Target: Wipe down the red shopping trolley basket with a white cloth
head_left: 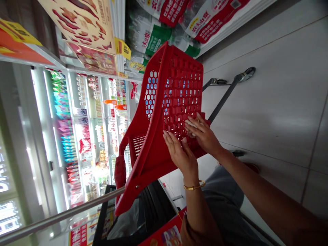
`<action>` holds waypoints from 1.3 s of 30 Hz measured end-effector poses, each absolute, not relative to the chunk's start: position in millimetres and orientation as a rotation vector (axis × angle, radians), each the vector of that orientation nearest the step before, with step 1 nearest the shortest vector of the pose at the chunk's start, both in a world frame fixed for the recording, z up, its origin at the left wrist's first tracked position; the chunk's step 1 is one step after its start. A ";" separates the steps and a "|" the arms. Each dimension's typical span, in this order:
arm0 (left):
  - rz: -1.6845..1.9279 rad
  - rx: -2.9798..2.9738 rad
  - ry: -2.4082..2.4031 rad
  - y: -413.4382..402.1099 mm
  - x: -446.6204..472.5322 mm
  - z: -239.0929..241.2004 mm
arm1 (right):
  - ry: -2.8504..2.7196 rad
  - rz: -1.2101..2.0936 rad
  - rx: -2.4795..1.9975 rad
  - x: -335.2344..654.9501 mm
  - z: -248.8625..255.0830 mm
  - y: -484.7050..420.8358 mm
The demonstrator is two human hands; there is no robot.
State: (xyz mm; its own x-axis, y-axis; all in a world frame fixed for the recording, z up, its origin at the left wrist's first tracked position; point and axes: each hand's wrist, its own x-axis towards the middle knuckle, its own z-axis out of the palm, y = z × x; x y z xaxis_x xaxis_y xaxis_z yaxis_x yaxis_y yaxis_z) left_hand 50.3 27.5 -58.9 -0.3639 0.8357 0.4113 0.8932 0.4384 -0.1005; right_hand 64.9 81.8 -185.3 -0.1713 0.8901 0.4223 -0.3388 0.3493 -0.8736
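A red plastic trolley basket with a mesh side is tipped on its black wheeled frame. My left hand, with a gold bangle on the wrist, lies flat on the mesh with its fingers stretched out. Just beside it, my right hand presses a small white item against the mesh, fingers curled over it. What the white item is I cannot make out.
Lit cooler shelves full of packaged goods fill the left. Shrink-wrapped packs of bottled water are stacked at the top. A metal rail and a dark chest freezer are at the bottom. Grey floor tiles spread to the right.
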 end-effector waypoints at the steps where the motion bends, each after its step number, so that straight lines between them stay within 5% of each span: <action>1: -0.193 -1.471 -2.288 27.4 50.4 -58.8 | -1.300 1.188 -0.550 65.2 -177.4 84.9; 10: -0.244 -1.479 -2.314 29.9 53.3 -57.4 | -1.388 1.113 -0.336 62.4 -125.5 110.8; 39: -0.268 -1.477 -2.325 28.6 53.3 -58.0 | -1.285 1.165 -0.680 59.0 -204.6 80.3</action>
State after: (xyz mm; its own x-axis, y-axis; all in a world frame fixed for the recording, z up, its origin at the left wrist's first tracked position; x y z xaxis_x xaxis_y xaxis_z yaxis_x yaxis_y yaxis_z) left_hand 53.3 28.6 -58.0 -0.3809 0.8303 0.4069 0.9011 0.4319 -0.0377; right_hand 59.0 80.3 -204.6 -0.1169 0.9231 0.3664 -0.2748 0.3245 -0.9051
